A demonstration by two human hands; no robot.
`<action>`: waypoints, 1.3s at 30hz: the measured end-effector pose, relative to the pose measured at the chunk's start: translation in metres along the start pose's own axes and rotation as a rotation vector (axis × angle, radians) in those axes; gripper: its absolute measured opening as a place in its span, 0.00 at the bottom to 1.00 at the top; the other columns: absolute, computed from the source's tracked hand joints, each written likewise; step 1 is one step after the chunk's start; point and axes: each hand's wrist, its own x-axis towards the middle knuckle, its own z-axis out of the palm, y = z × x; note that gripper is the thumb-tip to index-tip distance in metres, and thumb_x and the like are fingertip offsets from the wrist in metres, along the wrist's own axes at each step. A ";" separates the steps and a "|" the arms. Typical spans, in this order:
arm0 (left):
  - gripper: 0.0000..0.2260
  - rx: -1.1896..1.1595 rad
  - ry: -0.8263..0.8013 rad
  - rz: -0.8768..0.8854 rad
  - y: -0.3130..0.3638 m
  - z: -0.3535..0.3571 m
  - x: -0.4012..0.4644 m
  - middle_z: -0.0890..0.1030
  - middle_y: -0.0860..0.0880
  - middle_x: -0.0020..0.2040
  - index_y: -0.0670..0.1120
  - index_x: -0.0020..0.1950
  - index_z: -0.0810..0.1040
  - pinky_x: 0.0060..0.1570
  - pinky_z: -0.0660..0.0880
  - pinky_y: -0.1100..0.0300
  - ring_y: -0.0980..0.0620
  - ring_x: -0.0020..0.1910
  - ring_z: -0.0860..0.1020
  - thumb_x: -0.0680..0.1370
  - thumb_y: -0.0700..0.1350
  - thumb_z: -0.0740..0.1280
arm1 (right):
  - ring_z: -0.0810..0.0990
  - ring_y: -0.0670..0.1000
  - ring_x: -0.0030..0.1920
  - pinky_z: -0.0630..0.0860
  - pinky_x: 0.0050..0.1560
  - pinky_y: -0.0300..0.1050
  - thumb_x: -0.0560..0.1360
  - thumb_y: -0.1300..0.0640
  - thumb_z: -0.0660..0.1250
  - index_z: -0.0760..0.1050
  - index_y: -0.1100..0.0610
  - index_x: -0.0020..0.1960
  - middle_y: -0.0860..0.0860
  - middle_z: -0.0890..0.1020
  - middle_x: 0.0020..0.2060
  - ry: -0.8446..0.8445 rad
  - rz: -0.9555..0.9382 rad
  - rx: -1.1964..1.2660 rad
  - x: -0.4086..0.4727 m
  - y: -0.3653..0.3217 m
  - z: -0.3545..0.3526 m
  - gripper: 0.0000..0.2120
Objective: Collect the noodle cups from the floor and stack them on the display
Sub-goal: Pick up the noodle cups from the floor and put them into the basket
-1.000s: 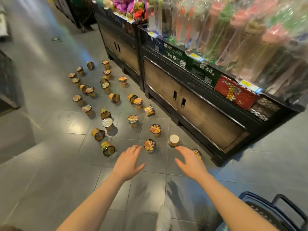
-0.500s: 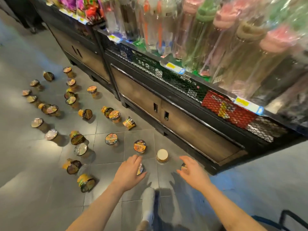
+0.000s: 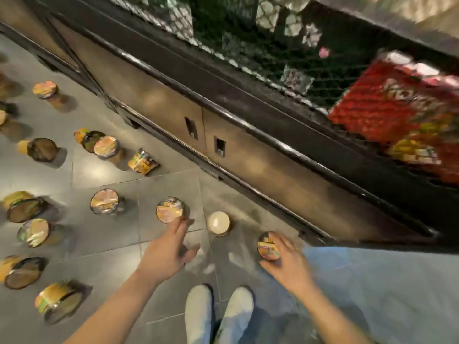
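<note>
Both hands reach floor cups — right hand [image 3: 288, 261] grips one [image 3: 268, 247], label blurred.

noodle cups [image 3: 104, 201] | many scattered on floor [image 3: 169, 294] | some upright, some tipped over

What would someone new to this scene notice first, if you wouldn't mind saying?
Noodle cups scattered over the grey tiled floor at the left, some upright, some on their sides. At the centre the left hand reaches for one cup, while the right hand grips another by the dark display cabinet. A pale-topped cup stands between them.
</note>
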 end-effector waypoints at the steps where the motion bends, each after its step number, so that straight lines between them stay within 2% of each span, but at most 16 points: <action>1: 0.31 0.027 0.006 -0.006 -0.008 0.021 0.007 0.74 0.50 0.65 0.46 0.68 0.73 0.41 0.73 0.58 0.47 0.47 0.81 0.73 0.64 0.59 | 0.68 0.53 0.72 0.66 0.70 0.46 0.65 0.34 0.63 0.68 0.50 0.72 0.49 0.70 0.71 -0.016 0.024 0.008 0.015 0.011 0.018 0.39; 4: 0.32 0.022 -0.064 0.005 -0.037 0.090 0.021 0.75 0.50 0.63 0.47 0.69 0.72 0.47 0.77 0.55 0.47 0.54 0.79 0.72 0.65 0.57 | 0.64 0.53 0.73 0.65 0.69 0.46 0.70 0.40 0.70 0.62 0.49 0.75 0.48 0.65 0.74 -0.090 0.073 0.008 0.052 0.041 0.069 0.38; 8: 0.29 0.015 -0.117 0.072 -0.072 0.172 0.033 0.75 0.47 0.60 0.44 0.66 0.73 0.51 0.78 0.56 0.46 0.54 0.78 0.73 0.62 0.61 | 0.53 0.50 0.77 0.57 0.73 0.45 0.72 0.38 0.68 0.52 0.44 0.78 0.43 0.51 0.78 -0.168 0.058 -0.124 0.094 0.078 0.123 0.41; 12: 0.28 0.069 -0.140 0.170 -0.101 0.236 0.056 0.74 0.49 0.61 0.45 0.66 0.72 0.53 0.75 0.58 0.49 0.55 0.77 0.74 0.62 0.62 | 0.38 0.51 0.78 0.48 0.77 0.56 0.69 0.35 0.69 0.45 0.42 0.78 0.44 0.39 0.78 -0.177 0.051 -0.259 0.132 0.111 0.158 0.47; 16: 0.30 0.094 -0.171 0.221 -0.110 0.279 0.094 0.75 0.47 0.63 0.45 0.69 0.71 0.53 0.78 0.51 0.46 0.58 0.76 0.74 0.63 0.61 | 0.32 0.58 0.76 0.46 0.73 0.69 0.65 0.34 0.73 0.39 0.38 0.77 0.50 0.32 0.76 -0.150 0.129 -0.373 0.167 0.141 0.186 0.54; 19: 0.31 0.119 -0.186 0.214 -0.107 0.294 0.112 0.75 0.48 0.64 0.45 0.69 0.72 0.56 0.76 0.52 0.47 0.60 0.75 0.73 0.63 0.61 | 0.38 0.62 0.76 0.53 0.71 0.70 0.64 0.39 0.76 0.40 0.37 0.76 0.53 0.36 0.76 -0.116 0.200 -0.326 0.180 0.145 0.203 0.55; 21: 0.30 0.150 -0.149 0.243 -0.102 0.295 0.117 0.76 0.48 0.62 0.46 0.67 0.73 0.55 0.76 0.54 0.48 0.58 0.76 0.73 0.63 0.61 | 0.45 0.61 0.75 0.61 0.70 0.64 0.63 0.41 0.76 0.44 0.38 0.76 0.54 0.43 0.76 -0.095 0.217 -0.292 0.180 0.143 0.205 0.54; 24: 0.28 0.152 -0.058 0.276 -0.098 0.291 0.126 0.78 0.48 0.58 0.45 0.64 0.75 0.52 0.76 0.54 0.47 0.54 0.78 0.71 0.63 0.62 | 0.48 0.60 0.74 0.64 0.69 0.59 0.63 0.38 0.73 0.42 0.38 0.76 0.54 0.46 0.75 -0.109 0.187 -0.279 0.169 0.136 0.203 0.53; 26: 0.31 0.169 -0.035 0.278 -0.098 0.289 0.139 0.77 0.44 0.60 0.45 0.65 0.73 0.56 0.75 0.49 0.43 0.58 0.77 0.69 0.63 0.63 | 0.48 0.60 0.74 0.65 0.69 0.58 0.63 0.37 0.72 0.40 0.38 0.76 0.54 0.46 0.75 -0.098 0.147 -0.277 0.163 0.130 0.199 0.53; 27: 0.34 0.200 -0.066 0.256 -0.098 0.289 0.149 0.74 0.42 0.65 0.46 0.69 0.70 0.60 0.73 0.44 0.39 0.63 0.74 0.68 0.63 0.65 | 0.48 0.60 0.74 0.64 0.69 0.58 0.64 0.37 0.72 0.39 0.37 0.76 0.54 0.45 0.75 -0.101 0.126 -0.283 0.161 0.126 0.198 0.53; 29: 0.43 0.324 -0.173 0.173 -0.098 0.293 0.169 0.56 0.41 0.78 0.51 0.78 0.57 0.68 0.61 0.34 0.35 0.76 0.57 0.69 0.63 0.70 | 0.46 0.60 0.75 0.63 0.69 0.59 0.64 0.37 0.72 0.36 0.38 0.76 0.53 0.42 0.76 -0.130 0.095 -0.301 0.160 0.120 0.201 0.55; 30: 0.48 0.352 -0.208 0.113 -0.101 0.298 0.179 0.46 0.43 0.80 0.55 0.80 0.49 0.70 0.55 0.33 0.37 0.78 0.47 0.68 0.64 0.72 | 0.46 0.60 0.75 0.62 0.69 0.59 0.64 0.37 0.72 0.35 0.39 0.76 0.53 0.40 0.76 -0.133 0.083 -0.304 0.162 0.118 0.205 0.55; 31: 0.51 0.344 -0.224 0.052 -0.102 0.304 0.188 0.42 0.46 0.79 0.59 0.80 0.45 0.70 0.54 0.33 0.38 0.78 0.43 0.67 0.64 0.74 | 0.45 0.60 0.75 0.62 0.69 0.60 0.65 0.38 0.72 0.35 0.39 0.76 0.53 0.40 0.76 -0.132 0.073 -0.299 0.164 0.117 0.208 0.55; 32: 0.52 0.310 -0.243 0.002 -0.102 0.309 0.195 0.43 0.46 0.79 0.60 0.79 0.45 0.69 0.58 0.34 0.39 0.77 0.45 0.66 0.63 0.76 | 0.45 0.60 0.75 0.62 0.70 0.61 0.65 0.38 0.72 0.36 0.40 0.76 0.52 0.39 0.76 -0.131 0.065 -0.287 0.166 0.116 0.212 0.55; 35: 0.50 0.199 -0.263 -0.038 -0.107 0.320 0.199 0.57 0.44 0.72 0.57 0.77 0.54 0.62 0.72 0.40 0.40 0.70 0.57 0.63 0.62 0.79 | 0.45 0.60 0.75 0.62 0.70 0.62 0.64 0.40 0.72 0.39 0.41 0.76 0.51 0.39 0.76 -0.147 0.057 -0.249 0.166 0.113 0.221 0.54; 39: 0.44 0.184 -0.313 -0.031 -0.104 0.298 0.167 0.60 0.46 0.69 0.57 0.76 0.56 0.59 0.75 0.44 0.42 0.68 0.60 0.66 0.61 0.75 | 0.49 0.60 0.75 0.65 0.68 0.60 0.62 0.38 0.73 0.40 0.41 0.76 0.51 0.40 0.76 -0.157 0.049 -0.259 0.145 0.100 0.212 0.55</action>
